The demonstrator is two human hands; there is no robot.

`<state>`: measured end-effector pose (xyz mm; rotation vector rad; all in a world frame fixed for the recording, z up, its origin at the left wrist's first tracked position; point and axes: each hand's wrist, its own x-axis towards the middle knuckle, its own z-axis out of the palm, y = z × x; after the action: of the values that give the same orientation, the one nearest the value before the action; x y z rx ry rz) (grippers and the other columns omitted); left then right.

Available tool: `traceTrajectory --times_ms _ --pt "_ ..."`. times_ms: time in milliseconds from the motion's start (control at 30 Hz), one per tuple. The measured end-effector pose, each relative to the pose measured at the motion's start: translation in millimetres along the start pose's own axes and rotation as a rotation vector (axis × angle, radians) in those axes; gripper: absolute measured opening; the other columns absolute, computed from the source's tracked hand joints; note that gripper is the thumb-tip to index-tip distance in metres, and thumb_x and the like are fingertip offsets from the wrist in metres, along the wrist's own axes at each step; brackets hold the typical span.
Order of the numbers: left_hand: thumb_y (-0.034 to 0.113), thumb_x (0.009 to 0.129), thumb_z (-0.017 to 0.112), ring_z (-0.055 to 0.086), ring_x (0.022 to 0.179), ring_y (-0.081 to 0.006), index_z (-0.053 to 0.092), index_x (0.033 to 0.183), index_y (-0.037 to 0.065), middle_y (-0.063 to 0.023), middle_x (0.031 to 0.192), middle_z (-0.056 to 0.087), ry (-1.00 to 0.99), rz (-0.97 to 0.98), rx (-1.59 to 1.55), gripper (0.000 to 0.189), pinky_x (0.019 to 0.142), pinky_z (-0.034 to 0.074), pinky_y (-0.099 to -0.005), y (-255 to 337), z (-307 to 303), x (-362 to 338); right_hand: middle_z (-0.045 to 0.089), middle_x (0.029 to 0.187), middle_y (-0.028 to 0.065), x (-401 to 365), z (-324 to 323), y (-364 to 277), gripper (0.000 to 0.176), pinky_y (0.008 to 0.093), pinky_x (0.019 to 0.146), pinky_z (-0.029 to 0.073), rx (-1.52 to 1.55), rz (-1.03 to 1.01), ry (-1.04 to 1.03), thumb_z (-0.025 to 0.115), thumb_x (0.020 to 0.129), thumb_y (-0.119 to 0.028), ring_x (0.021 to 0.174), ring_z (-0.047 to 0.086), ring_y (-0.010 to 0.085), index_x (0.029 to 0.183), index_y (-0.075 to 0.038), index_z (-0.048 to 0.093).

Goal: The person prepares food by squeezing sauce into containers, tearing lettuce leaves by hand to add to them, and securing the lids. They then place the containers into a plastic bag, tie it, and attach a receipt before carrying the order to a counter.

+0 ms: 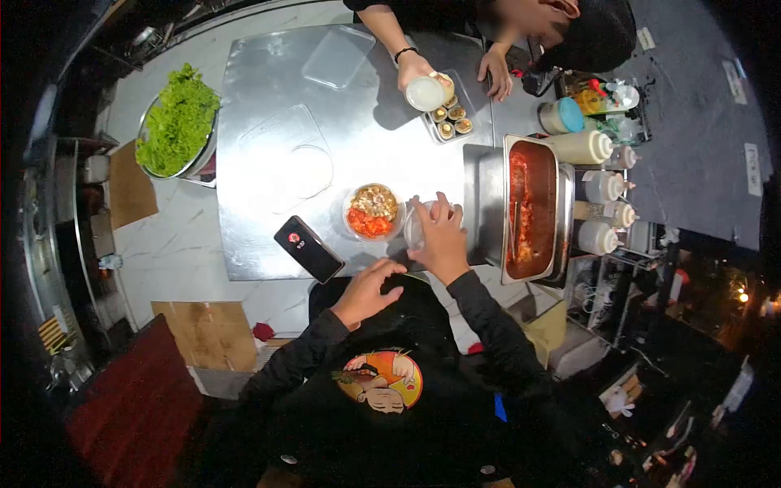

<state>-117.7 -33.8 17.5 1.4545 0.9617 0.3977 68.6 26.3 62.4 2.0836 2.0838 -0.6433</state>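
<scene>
On the steel table, a round clear bowl (373,212) holds chopped pale brown pieces at the back and orange-red pieces at the front. Just right of it, my right hand (440,237) grips a clear round plastic container (416,228) from above, fingers bent over it. My left hand (368,294) is at the table's front edge below the bowl, fingers apart and nothing in it. A black phone (309,249) lies left of the bowl with its screen lit.
Across the table a co-worker's hand (413,69) holds a white-topped cup above a tray of rolls (445,128). Right: a steel pan of red sauce (533,207) and squeeze bottles (605,186). Left: lettuce (177,122), clear lids (307,172). Back: a clear container (338,57).
</scene>
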Motion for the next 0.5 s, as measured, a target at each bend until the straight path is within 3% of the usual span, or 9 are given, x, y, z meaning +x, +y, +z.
traceTrajectory --times_ms 67,167,233,367,500 --pt "0.014 0.077 0.075 0.045 0.128 -0.0333 0.035 0.142 0.003 -0.0195 0.138 0.041 -0.004 0.030 0.079 0.078 0.104 0.039 -0.0415 -38 22 2 0.027 0.148 0.0176 -6 8 -3 0.099 0.0616 0.088 0.048 0.001 -0.007 0.020 0.087 0.056 -0.021 0.125 0.034 0.0491 0.143 -0.029 0.040" --pt "0.016 0.072 0.079 0.036 0.133 -0.0441 0.020 0.148 0.001 -0.0270 0.143 0.035 0.238 0.181 0.113 0.097 0.107 0.035 -0.0469 -51 43 28 0.028 0.146 0.0209 -11 13 -12 0.100 0.0587 0.088 0.049 0.009 0.009 0.060 0.084 0.055 -0.018 0.123 0.035 0.0503 0.144 -0.028 0.040" --pt "0.015 0.069 0.081 0.037 0.133 -0.0437 0.019 0.149 -0.001 -0.0278 0.144 0.035 0.318 0.201 0.038 0.102 0.108 0.034 -0.0471 -56 49 44 0.028 0.145 0.0260 -12 23 -13 0.101 0.0584 0.094 0.045 -0.003 0.008 0.092 0.085 0.054 -0.020 0.124 0.035 0.0512 0.143 -0.024 0.040" --pt "0.013 0.068 0.081 0.039 0.133 -0.0426 0.022 0.148 -0.002 -0.0288 0.142 0.039 0.365 0.272 -0.084 0.100 0.110 0.032 -0.0471 -74 54 79 0.028 0.145 0.0218 -19 33 -15 0.104 0.0646 0.082 0.050 -0.061 -0.047 0.113 0.088 0.052 -0.020 0.126 0.033 0.0542 0.143 -0.026 0.038" --pt "0.013 0.071 0.078 0.040 0.133 -0.0422 0.025 0.147 -0.003 -0.0286 0.140 0.042 0.352 0.297 -0.203 0.094 0.111 0.032 -0.0467 -98 72 87 0.028 0.144 0.0231 -21 36 -11 0.102 0.0653 0.084 0.049 -0.021 -0.053 0.129 0.088 0.050 -0.021 0.125 0.033 0.0545 0.140 -0.024 0.040"
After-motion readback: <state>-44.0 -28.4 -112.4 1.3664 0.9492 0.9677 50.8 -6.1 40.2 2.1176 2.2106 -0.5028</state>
